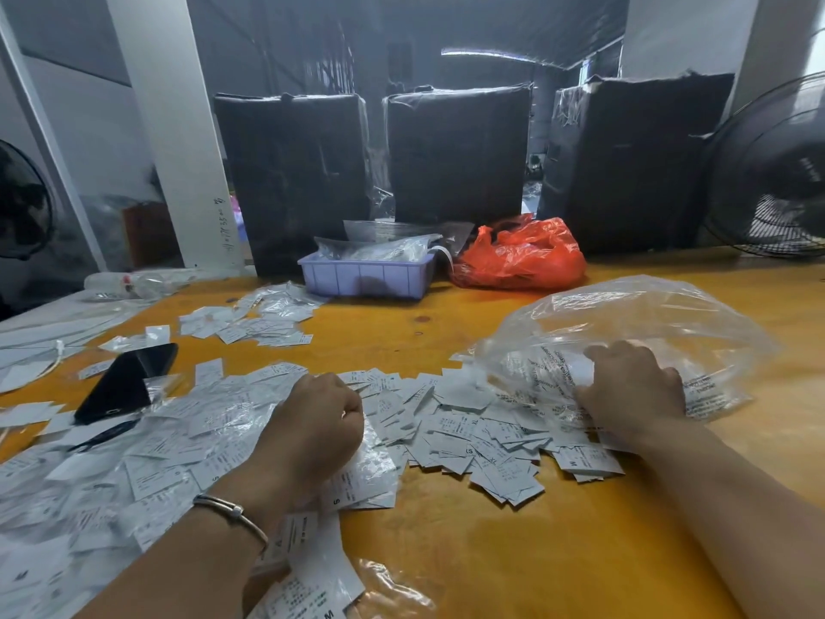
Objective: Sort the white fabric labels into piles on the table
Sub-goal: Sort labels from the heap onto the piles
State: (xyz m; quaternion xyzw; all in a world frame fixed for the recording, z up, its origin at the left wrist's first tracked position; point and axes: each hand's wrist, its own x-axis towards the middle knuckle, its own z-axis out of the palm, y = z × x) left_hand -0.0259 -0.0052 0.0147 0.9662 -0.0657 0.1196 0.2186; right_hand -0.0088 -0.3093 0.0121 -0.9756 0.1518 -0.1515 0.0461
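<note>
Labels heaped between hands, left hand fisted, right hand gripping bag

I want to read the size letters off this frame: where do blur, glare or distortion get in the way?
Head view: labels mid-table sharp enough for S, M, XL; lower-left labels smeared; clear plastic bag under the right hand glares; wide-angle bends the edges; dim background.

Garment workshop or packing room: black-wrapped bales, size labels strewn across worktable, standing fan.
</note>
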